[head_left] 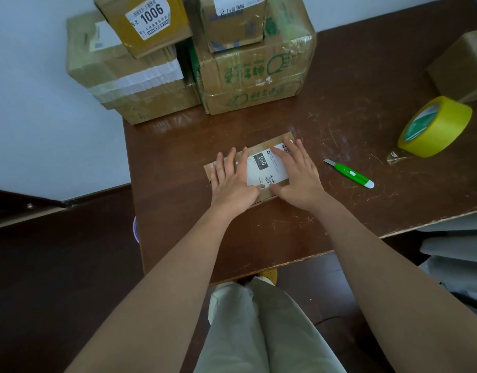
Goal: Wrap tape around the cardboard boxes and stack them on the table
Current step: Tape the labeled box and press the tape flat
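Head view: a small flat cardboard box [254, 168] with a white shipping label lies at the centre of the frame on the brown table [258, 232]. Both hands press flat on its top, fingers straight and spread: the left hand [233, 181] on its left half, the right hand [299, 173] on its right half. Just right of the box lies a green utility knife [350, 173]; farther right, near the frame edge, sits a yellow tape roll [435, 127]. Stacked boxes [253, 71] fill the upper centre, against the wall.
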